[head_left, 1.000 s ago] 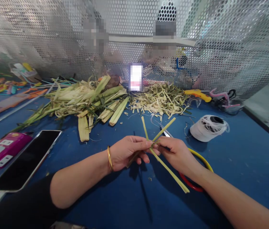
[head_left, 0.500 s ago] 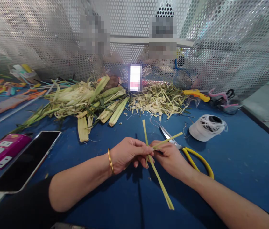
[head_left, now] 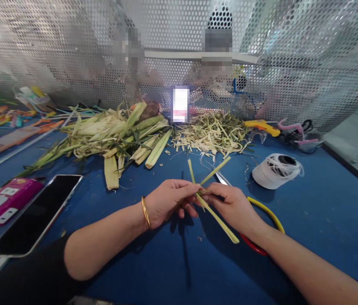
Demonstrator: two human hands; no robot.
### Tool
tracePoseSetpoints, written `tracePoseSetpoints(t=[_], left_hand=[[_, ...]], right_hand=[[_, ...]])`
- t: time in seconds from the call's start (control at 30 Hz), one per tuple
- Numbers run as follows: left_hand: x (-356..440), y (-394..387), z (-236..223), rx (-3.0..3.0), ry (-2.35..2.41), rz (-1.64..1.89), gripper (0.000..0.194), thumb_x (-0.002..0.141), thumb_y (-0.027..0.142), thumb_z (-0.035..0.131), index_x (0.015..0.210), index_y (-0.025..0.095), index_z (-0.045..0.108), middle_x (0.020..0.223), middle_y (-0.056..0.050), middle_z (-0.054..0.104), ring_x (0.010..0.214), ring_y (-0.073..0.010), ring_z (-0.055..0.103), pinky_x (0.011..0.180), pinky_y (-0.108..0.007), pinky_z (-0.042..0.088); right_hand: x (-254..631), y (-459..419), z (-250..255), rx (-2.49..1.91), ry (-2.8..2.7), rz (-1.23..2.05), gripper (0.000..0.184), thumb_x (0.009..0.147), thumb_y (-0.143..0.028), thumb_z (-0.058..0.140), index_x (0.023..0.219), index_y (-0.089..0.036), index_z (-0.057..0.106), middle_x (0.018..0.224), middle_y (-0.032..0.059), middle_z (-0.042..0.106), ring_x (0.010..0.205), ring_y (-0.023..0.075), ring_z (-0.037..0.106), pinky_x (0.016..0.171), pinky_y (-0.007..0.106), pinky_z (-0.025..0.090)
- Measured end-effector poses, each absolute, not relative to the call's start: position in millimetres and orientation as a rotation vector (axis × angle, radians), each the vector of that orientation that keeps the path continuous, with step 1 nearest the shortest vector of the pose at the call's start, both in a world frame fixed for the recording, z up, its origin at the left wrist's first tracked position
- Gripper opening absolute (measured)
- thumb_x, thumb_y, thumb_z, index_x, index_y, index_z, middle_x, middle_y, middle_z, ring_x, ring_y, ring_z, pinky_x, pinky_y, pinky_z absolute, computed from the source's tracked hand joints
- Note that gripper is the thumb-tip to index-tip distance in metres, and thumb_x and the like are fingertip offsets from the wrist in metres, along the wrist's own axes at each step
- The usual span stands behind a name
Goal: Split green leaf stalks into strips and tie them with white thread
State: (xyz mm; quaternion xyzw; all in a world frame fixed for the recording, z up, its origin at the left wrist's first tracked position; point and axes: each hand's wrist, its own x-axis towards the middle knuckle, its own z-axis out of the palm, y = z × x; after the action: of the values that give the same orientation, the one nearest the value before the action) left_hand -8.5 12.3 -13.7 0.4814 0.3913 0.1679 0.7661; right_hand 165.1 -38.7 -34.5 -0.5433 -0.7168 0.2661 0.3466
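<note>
Several narrow green-yellow plant strips [head_left: 218, 218] cross one another between my two hands, just above the blue table. My left hand [head_left: 176, 198], with a gold bangle on its wrist, pinches the crossing point between thumb and fingers. From the other side, my right hand [head_left: 226, 201] has its fingertips closed on the same strips. One strip end points up and away, another slants up to the right, and the longest runs down to the right. My fingers hide how the strips join. Scissors [head_left: 266, 214] with yellow and red handles lie partly beneath my right hand and forearm.
Long husk leaves [head_left: 99, 131] lie heaped at the back left, shredded scraps [head_left: 213, 133] at the back centre. A white thread spool [head_left: 274, 171] stands right. A phone [head_left: 35, 216] and a magenta box [head_left: 10, 199] lie left. A perforated metal screen [head_left: 179, 42] rises behind.
The crossed strips have turned: the long lower end swung up and right, and the right-hand end tilted more upright. My right hand shifted slightly right, covering more of the scissors.
</note>
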Motion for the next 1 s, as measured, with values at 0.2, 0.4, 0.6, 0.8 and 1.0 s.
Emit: tracePoseSetpoints(t=[0.2, 0.4, 0.6, 0.8, 1.0], left_hand=[[-10, 15, -13, 1.128, 0.923, 0.483, 0.024, 0.075, 0.037, 0.067, 0.08, 0.014, 0.068, 0.066, 0.0, 0.064, 0.05, -0.0053, 0.055, 0.04, -0.014, 0.033], [-11, 14, -11, 1.121, 0.936, 0.473, 0.028, 0.072, 0.041, 0.069, 0.075, 0.013, 0.068, 0.064, 0.0, 0.061, 0.051, -0.0059, 0.053, 0.041, -0.015, 0.033], [-9, 11, -8, 1.153, 0.913, 0.522, 0.023, 0.074, 0.036, 0.068, 0.075, 0.013, 0.067, 0.057, 0.003, 0.053, 0.049, -0.005, 0.05, 0.041, -0.015, 0.033], [-8, 11, -11, 1.05, 0.938, 0.63, 0.02, 0.074, 0.031, 0.067, 0.08, 0.012, 0.066, 0.064, 0.0, 0.06, 0.048, -0.0054, 0.054, 0.042, -0.015, 0.038], [-7, 12, -17, 0.991, 0.979, 0.665, 0.019, 0.074, 0.031, 0.069, 0.077, 0.013, 0.065, 0.066, 0.0, 0.062, 0.048, -0.0065, 0.057, 0.044, -0.017, 0.042]], right_hand=[[168, -39, -30, -1.482, -1.849, 0.74, 0.016, 0.084, -0.025, 0.054, 0.09, -0.022, 0.068, 0.087, 0.0028, 0.069, 0.08, 0.0169, 0.063, 0.073, 0.03, 0.048], [165, -39, -24, -1.478, -1.738, 0.783, 0.016, 0.083, -0.029, 0.056, 0.093, -0.021, 0.066, 0.093, 0.0033, 0.07, 0.088, 0.0181, 0.063, 0.082, 0.032, 0.048], [166, -38, -30, -1.461, -1.808, 0.763, 0.018, 0.085, -0.027, 0.051, 0.077, -0.021, 0.066, 0.077, 0.0006, 0.069, 0.073, 0.0158, 0.062, 0.069, 0.028, 0.048], [173, -39, -19, -1.642, -1.621, 0.441, 0.018, 0.084, -0.032, 0.053, 0.083, -0.02, 0.065, 0.083, 0.0037, 0.068, 0.08, 0.0185, 0.061, 0.074, 0.031, 0.046], [165, -50, -2, -1.598, -1.704, 1.054, 0.018, 0.082, -0.035, 0.055, 0.075, -0.02, 0.061, 0.064, -0.0018, 0.063, 0.052, 0.0112, 0.057, 0.05, 0.022, 0.044]])
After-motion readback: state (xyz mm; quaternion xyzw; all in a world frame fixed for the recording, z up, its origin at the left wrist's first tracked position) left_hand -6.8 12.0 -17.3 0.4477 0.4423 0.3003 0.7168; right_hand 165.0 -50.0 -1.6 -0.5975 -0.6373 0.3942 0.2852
